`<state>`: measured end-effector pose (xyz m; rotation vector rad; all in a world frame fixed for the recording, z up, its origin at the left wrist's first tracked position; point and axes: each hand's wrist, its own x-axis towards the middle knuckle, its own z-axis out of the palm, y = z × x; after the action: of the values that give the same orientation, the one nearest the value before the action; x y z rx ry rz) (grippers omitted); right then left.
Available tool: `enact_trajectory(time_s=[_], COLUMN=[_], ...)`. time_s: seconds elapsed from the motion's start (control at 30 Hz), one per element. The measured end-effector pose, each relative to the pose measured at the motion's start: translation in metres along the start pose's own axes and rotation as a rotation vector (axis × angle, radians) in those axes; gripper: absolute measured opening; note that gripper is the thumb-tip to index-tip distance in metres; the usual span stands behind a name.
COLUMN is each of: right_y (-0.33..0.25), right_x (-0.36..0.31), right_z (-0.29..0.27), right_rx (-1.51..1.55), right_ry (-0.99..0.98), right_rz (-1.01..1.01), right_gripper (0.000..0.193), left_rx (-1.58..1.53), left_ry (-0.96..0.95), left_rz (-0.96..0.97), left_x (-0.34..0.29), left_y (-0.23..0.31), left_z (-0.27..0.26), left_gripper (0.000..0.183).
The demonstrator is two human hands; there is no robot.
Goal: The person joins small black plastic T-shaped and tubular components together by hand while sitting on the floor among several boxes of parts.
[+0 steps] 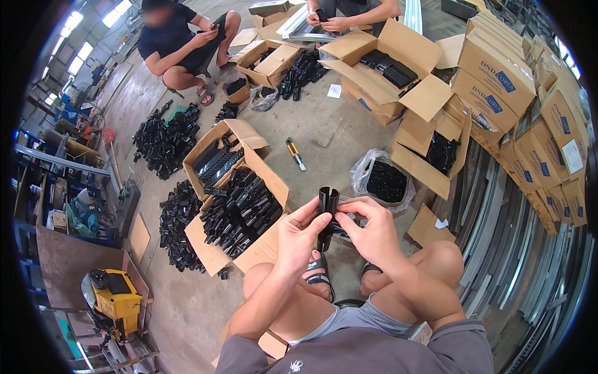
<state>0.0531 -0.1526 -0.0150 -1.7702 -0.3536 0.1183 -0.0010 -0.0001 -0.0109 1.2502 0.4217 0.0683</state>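
Observation:
Upright in front of me, above my feet, is a black slotted plastic part [328, 198], tube-like with an open gap down its length. My left hand [298, 235] is closed on its left side, thumb and fingers gripping near the middle. My right hand [369, 227] pinches its right edge between thumb and fingertips; whether a small piece is also in that pinch is hidden. Just beyond my right hand, a clear plastic bag [358, 171] surrounds a container of small black pieces [386, 182]. Left of my hands, an open carton [274, 240] holds many similar black parts [240, 215].
A yellow utility knife [295, 154] lies on the concrete floor ahead. Piles of black parts [167, 143] spread at left. Open cartons [398, 75] stand ahead right, stacked boxes [492, 81] and metal profiles [498, 249] beyond. Two people [184, 47] work opposite. A yellow machine [115, 302] stands lower left.

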Motion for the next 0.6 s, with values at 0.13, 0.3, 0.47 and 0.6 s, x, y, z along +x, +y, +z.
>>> enact_trajectory(time_s=[0.13,0.3,0.47,0.6], right_y=[-0.0102,-0.0086,-0.0112,-0.0054], right_x=[-0.0018,-0.0028,-0.0038,-0.0018], right_z=[0.0024,0.0042,0.0032,0.0002], right_rx=[-0.151,-0.264,-0.26,-0.16], right_ry=[0.062,0.085,0.048,0.0], right_rz=[-0.101,-0.207,-0.224,-0.147], right_gripper=[0.014,0.013,0.012,0.016], left_rx=[-0.012,-0.021,-0.023,-0.009], left_ry=[0.002,0.0,-0.003,-0.011], left_rz=[0.01,0.016,0.017,0.012], left_x=[0.0008,0.0001,0.0,0.0005], left_y=[-0.001,0.0014,0.0012,0.0002], left_z=[-0.0007,0.0007,-0.0014,-0.0019], left_gripper=[0.044,0.043,0.043,0.044])
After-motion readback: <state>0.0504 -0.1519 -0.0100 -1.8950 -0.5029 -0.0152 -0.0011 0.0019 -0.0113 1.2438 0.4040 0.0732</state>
